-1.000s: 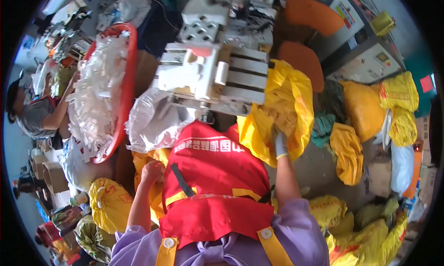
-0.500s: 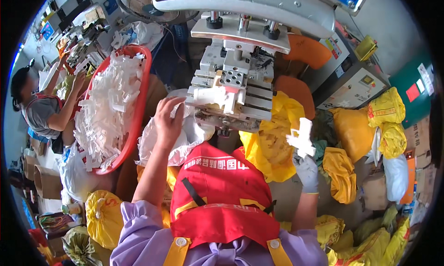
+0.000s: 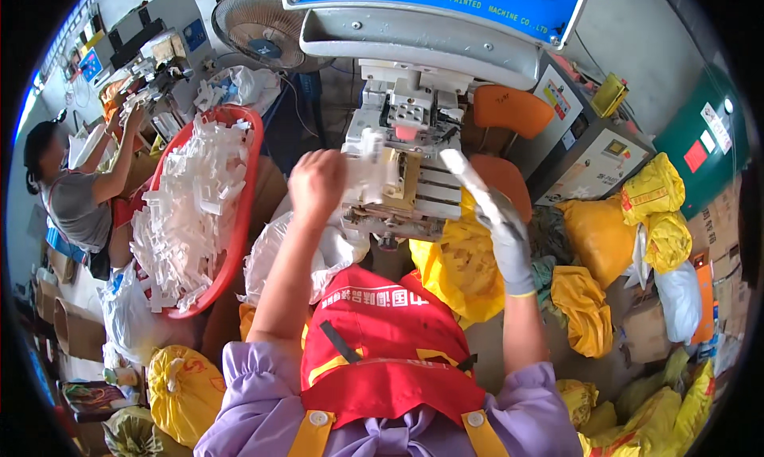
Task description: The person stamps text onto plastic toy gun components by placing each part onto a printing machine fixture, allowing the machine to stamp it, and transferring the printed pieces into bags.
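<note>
My bare left hand [image 3: 318, 182] is at the front left of a pad printing machine [image 3: 446, 190], its fingers closed on a white plastic part [image 3: 370, 167]. That part is smeared by motion and stands over the left side of a brass-coloured fixture [image 3: 403, 175]. My right hand [image 3: 508, 238], in a grey glove, grips another white plastic part [image 3: 469, 178], long and tilted, with its far end near the machine's right side. Behind the fixture hangs the machine's pink pad [image 3: 408, 132]. The tips of my left fingers are hidden.
On the left stands a red tub [image 3: 251, 178] heaped with white plastic parts. An open yellow bag [image 3: 469, 290] with pieces inside sits below the machine's right side. A co-worker [image 3: 79, 182] works at the far left. Orange chairs [image 3: 513, 111] and a grey cabinet [image 3: 593, 171] stand behind.
My left hand has moved right and closed on the white part at the fixture, now shifted off it. My right hand has come up and left, swinging its white part toward the machine.
</note>
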`<state>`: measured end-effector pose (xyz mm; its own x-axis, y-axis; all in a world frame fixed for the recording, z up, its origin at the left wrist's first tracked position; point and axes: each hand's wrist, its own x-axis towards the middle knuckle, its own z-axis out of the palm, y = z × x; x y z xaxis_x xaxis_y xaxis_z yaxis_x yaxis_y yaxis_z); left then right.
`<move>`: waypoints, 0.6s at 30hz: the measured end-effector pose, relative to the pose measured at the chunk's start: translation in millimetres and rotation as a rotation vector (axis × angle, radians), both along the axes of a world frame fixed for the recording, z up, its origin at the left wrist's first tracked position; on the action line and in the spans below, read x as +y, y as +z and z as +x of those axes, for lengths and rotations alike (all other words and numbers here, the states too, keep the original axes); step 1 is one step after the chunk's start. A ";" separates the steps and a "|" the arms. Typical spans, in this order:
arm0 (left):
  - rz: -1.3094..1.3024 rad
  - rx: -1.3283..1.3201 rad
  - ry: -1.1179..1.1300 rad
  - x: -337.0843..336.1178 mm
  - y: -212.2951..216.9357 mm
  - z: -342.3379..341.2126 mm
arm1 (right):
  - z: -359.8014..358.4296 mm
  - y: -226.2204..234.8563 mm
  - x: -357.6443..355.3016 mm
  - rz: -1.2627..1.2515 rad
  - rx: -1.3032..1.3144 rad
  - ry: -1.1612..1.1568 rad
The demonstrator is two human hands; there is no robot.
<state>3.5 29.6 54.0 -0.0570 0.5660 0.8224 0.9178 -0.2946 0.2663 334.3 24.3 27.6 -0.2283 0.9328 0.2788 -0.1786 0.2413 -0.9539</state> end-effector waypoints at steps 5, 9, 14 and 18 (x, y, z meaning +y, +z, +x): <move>-0.195 -0.233 0.177 -93.1 -61.5 -69.5 | -63.7 14.2 42.3 0.687 -0.582 0.035; -0.474 -0.442 0.423 -192.3 -154.4 -121.3 | -85.9 3.2 71.3 0.811 -0.950 0.016; -0.610 -0.513 0.540 -300.2 -226.6 -120.1 | -73.5 24.8 76.3 0.756 -0.968 0.228; -0.595 -0.351 0.632 -349.6 -312.6 -136.6 | -16.6 9.0 82.4 0.712 -0.593 0.008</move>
<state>-133.1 -319.9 -258.6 -0.6881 0.6674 0.2848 0.6994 0.5056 0.5051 317.7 106.7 36.7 -0.5226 0.5844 0.6208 0.2873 0.8063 -0.5171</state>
